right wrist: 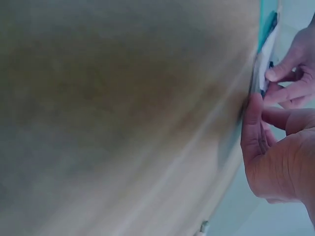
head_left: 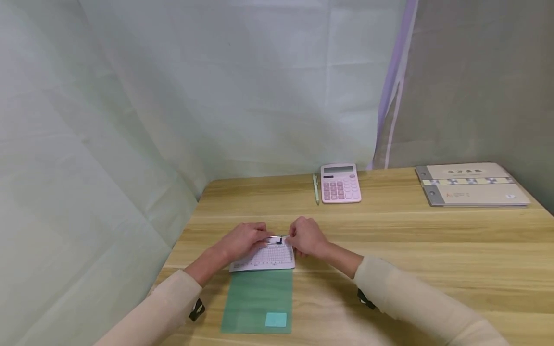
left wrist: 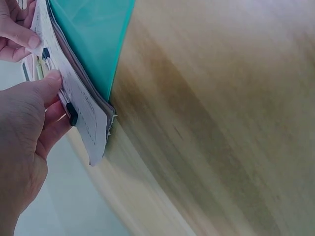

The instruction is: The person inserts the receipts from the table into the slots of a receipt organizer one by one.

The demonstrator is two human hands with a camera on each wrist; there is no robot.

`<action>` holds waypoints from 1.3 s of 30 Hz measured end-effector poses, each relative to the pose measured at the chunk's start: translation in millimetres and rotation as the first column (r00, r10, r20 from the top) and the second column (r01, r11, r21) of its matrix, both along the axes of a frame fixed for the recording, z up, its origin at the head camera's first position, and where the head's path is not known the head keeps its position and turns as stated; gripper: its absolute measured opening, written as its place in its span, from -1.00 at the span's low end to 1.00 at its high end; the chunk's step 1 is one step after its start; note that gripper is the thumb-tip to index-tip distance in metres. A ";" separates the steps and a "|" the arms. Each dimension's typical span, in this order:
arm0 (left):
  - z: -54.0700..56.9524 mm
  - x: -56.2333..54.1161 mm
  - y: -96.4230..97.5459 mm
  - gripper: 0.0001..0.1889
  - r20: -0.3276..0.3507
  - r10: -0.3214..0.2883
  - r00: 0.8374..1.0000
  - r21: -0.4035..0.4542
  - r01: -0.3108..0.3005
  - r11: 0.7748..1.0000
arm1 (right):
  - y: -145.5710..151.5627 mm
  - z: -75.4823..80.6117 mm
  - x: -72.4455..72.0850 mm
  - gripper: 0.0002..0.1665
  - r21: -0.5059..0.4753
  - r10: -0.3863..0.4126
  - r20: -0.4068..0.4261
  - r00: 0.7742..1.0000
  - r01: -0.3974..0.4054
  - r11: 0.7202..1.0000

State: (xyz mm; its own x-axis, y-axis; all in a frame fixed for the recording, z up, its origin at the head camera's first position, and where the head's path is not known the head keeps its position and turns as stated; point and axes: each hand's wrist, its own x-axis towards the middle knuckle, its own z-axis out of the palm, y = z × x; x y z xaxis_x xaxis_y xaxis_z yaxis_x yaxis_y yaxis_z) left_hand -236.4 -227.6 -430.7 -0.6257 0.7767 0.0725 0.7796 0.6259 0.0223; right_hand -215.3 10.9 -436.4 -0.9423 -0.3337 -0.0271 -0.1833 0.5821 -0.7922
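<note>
A stack of printed forms (head_left: 269, 259) with a ruled grid lies over the upper part of a green translucent clipboard (head_left: 255, 293). At the stack's top edge sits a metal clip with black ends (left wrist: 72, 113). My left hand (head_left: 245, 241) pinches this clip, thumb in front and fingers behind. My right hand (head_left: 308, 236) pinches the top right edge of the forms, close beside the clip. In the left wrist view the forms are tilted, their lower layers showing along the edge. My right hand's fingers partly hide the paper in the right wrist view.
A pink calculator (head_left: 340, 183) and a light green pen (head_left: 316, 189) lie at the back of the wooden table (head_left: 411, 250). A beige pad with a grey binding (head_left: 473, 185) lies at the back right. Pale curtains (head_left: 259, 86) hang behind the table.
</note>
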 end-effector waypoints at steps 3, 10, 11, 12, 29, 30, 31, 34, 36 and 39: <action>-0.3 0.6 0.0 -0.68 -0.004 0.014 1.000 -0.015 -0.014 1.000 | -0.6 -4.0 1.4 -0.77 -0.040 -0.019 -0.011 1.000 0.018 0.999; -1.4 3.3 -0.6 -0.68 0.001 0.043 0.999 -0.028 -0.042 0.999 | -2.8 -8.8 3.1 -0.74 -0.058 -0.055 -0.030 0.998 0.054 0.997; -1.7 3.6 -0.9 -0.68 0.001 0.043 0.999 -0.025 -0.042 0.999 | -3.2 -9.0 3.5 -0.73 -0.057 -0.058 -0.033 0.998 0.056 0.997; -2.2 3.8 -1.1 -0.68 0.000 0.042 0.999 -0.020 -0.042 0.999 | -3.6 -9.2 3.9 -0.72 -0.057 -0.060 -0.038 0.997 0.058 0.997; -3.8 2.7 -2.5 -0.69 -0.009 0.025 1.000 0.026 -0.024 0.999 | 1.9 -5.9 1.7 -0.86 -0.061 -0.091 -0.058 0.994 0.087 0.994; -3.6 2.4 -2.4 -0.69 -0.007 0.029 1.000 0.023 -0.029 0.999 | 2.9 -4.0 0.8 -0.91 -0.045 -0.099 -0.074 0.992 0.096 0.994; -3.3 2.3 -2.3 -0.69 -0.005 0.033 0.999 0.022 -0.033 0.999 | 4.0 -1.6 -0.1 -0.92 -0.036 -0.103 -0.078 0.992 0.101 0.994; -2.5 1.9 -2.5 -0.69 0.001 0.030 1.000 0.028 -0.030 0.999 | 6.6 2.7 -4.2 -0.86 -0.021 -0.080 -0.063 0.995 0.079 0.997; -1.9 2.1 -2.7 -0.69 0.003 0.032 0.999 0.027 -0.032 0.999 | 7.8 5.3 -5.7 -0.90 -0.042 -0.040 0.002 0.999 0.040 0.998; -1.6 3.0 -2.8 -0.68 0.008 0.037 0.999 0.027 -0.037 0.999 | 7.5 4.6 -5.4 -0.95 -0.072 -0.003 0.059 0.998 0.008 0.997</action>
State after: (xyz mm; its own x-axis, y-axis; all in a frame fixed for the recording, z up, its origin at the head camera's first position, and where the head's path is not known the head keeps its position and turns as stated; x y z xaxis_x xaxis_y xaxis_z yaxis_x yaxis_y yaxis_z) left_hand -233.5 -230.4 -432.4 -0.6548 0.7506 0.0883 0.7554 0.6537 0.0449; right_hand -220.7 18.3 -431.7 -0.9416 -0.3314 -0.0591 -0.1318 0.5243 -0.8413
